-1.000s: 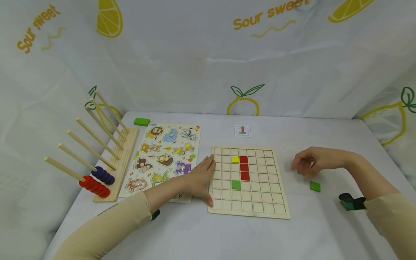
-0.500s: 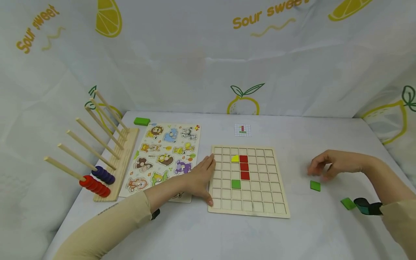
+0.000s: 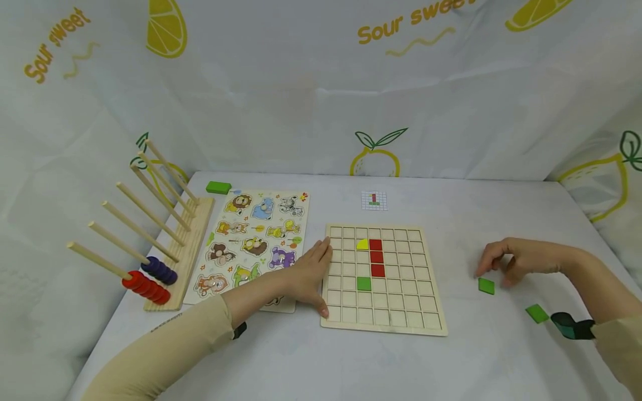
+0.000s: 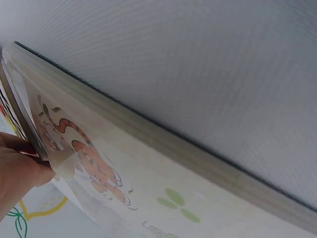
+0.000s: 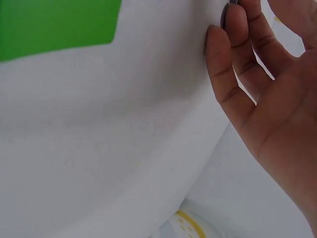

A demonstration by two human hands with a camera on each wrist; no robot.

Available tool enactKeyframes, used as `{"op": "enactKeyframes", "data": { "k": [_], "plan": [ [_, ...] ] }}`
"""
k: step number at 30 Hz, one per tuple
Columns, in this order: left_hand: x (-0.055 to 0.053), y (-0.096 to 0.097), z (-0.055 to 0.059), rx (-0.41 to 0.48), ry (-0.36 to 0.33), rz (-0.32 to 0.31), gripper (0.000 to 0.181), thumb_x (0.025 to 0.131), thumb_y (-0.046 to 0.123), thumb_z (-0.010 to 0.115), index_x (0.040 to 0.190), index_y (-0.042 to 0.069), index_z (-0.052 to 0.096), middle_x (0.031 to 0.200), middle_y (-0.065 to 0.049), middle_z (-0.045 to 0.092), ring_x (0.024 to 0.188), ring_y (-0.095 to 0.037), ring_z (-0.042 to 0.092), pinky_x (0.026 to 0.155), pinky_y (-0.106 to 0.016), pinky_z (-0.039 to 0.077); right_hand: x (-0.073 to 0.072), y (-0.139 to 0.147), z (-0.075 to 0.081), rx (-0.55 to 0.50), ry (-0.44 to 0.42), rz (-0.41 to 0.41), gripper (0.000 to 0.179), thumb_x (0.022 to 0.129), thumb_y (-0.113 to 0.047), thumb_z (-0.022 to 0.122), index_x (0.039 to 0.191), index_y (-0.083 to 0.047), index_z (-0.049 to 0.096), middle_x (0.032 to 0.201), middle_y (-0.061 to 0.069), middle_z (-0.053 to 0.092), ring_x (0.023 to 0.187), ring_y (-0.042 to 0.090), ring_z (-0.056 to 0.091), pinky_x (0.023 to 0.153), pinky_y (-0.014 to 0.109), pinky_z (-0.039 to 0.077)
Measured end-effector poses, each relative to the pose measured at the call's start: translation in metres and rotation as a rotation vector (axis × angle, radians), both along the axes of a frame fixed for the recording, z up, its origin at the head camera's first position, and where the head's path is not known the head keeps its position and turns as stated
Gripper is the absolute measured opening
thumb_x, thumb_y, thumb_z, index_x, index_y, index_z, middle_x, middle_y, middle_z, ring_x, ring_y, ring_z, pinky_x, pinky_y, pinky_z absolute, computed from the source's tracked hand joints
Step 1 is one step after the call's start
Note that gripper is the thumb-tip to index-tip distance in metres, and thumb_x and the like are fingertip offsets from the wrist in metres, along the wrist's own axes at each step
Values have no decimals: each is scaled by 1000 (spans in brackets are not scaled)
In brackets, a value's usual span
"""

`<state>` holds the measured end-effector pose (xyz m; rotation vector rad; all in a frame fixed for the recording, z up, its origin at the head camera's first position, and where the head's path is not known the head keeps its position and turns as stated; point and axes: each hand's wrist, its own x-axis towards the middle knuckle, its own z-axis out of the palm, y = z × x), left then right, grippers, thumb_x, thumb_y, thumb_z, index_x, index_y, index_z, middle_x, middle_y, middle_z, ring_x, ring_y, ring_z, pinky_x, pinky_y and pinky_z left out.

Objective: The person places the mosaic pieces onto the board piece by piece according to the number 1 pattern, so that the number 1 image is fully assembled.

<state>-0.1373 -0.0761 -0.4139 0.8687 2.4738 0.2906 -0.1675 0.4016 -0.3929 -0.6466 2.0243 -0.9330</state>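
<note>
A wooden grid board (image 3: 408, 303) lies on the table. In its cells sit several red square tiles (image 3: 376, 257), a yellow quarter-round tile (image 3: 363, 244) and a green square tile (image 3: 364, 284). My left hand (image 3: 307, 278) rests along the board's left edge, fingers extended and thumb near the lower corner. My right hand (image 3: 534, 257) is lowered over a loose green tile (image 3: 486, 286), thumb and fingers apart on either side of it. Another green tile (image 3: 537, 313) lies near the wrist strap. In the right wrist view the fingertips (image 5: 218, 44) reach down toward the table.
Left of the board lies an animal puzzle board (image 3: 233, 233), partly under my left forearm. Beyond it stands a wooden peg rack (image 3: 193, 234) with red and purple rings. A green block (image 3: 218, 187) and a small pattern card (image 3: 374, 201) lie further back.
My right hand has moved right and come down over the loose green tile. The second green tile has come into view by the strap. My left hand stays still.
</note>
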Motion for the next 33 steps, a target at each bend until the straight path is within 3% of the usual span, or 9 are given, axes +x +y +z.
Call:
{"op": "enactKeyframes", "data": {
  "k": [16,28,33],
  "plan": [
    [1,0,-1,-12,-8,5,140,64,56,86,157,-4,-2,166,-19,-17,156,-34,-11,130,-41,5,12,-9,-8,110,165,-37,37,67,-10,81,103,-16,74,100,0,57,91,7,45,73,19,39],
    [1,-1,0,0,-9,14,140,64,54,87,157,-4,0,166,-19,-16,156,-34,-9,130,-41,6,14,-23,-7,243,321,-60,33,63,-15,86,87,-24,66,87,-3,50,79,6,42,63,21,37],
    [1,0,2,4,-14,13,140,64,53,87,157,-4,0,166,-20,-16,156,-34,-10,130,-42,6,13,-27,-3,283,325,-77,31,66,-19,86,85,-21,62,82,-4,50,76,3,43,61,21,38]
  ]
}}
